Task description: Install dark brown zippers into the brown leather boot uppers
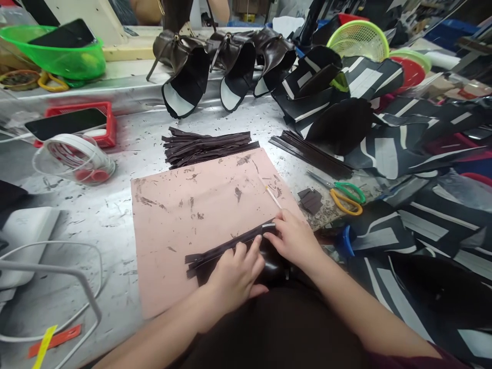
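A dark zipper (223, 250) lies slantwise over the near part of the pink board, along the edge of a shiny dark leather piece (274, 264). My left hand (238, 271) rests on the leather and the zipper's near edge, its index finger stretched out and thumb spread. At the zipper's right end, my right hand (294, 236) has thumb and fingers closed on the tape, by a short whitish strip (268, 226). A thin white stick, perhaps a pen (272, 196), lies just beyond the right fingers. Part of the leather is hidden under my hands.
The pink board (172, 220) has dark stains. Bundled zippers (207, 146) and dark strips (311, 154) lie behind it. Scissors (342, 195) and small dark scraps (310, 200) are right. Boot uppers (188, 72) stand behind; cut pieces (388, 154) heap right. A white cable (88, 287) loops left.
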The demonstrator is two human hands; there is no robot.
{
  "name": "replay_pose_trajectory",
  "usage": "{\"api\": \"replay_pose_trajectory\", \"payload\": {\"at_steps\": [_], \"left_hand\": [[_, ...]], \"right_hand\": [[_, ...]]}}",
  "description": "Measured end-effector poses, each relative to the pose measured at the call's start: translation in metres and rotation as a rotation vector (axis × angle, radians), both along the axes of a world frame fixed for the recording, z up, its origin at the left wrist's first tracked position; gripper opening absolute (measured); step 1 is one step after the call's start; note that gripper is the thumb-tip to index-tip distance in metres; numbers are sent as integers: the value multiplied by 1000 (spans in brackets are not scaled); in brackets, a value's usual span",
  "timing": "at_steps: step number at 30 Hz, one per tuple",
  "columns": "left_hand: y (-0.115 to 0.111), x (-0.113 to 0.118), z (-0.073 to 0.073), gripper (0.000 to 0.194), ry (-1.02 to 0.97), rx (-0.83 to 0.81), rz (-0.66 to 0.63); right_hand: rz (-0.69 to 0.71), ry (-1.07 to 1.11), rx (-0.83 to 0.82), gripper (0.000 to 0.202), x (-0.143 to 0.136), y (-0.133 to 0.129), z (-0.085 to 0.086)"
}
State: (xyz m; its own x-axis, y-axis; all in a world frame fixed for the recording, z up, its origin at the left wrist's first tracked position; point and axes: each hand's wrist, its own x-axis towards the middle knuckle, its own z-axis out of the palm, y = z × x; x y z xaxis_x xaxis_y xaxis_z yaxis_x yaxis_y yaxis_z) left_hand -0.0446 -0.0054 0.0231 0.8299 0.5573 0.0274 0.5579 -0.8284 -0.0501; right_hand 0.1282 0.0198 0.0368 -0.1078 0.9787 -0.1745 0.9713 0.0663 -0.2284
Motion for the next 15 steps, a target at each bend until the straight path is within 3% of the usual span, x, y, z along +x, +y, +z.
{"api": "replay_pose_trajectory", "payload": {"at_steps": [6, 11, 13, 15], "left_hand": [[13, 10, -2, 57, -133, 41, 20], [26, 21, 1, 48, -172, -68, 132], [29, 24, 3, 39, -167, -100, 188], [30, 24, 2, 43, -185, -102, 204]], "right_hand": [[-32, -30, -17, 17, 1, 2, 0], [-83, 60, 61, 18, 1, -6, -2], [-62, 107, 136, 19, 0, -14, -2], [13, 144, 170, 24, -2, -23, -3]]}}
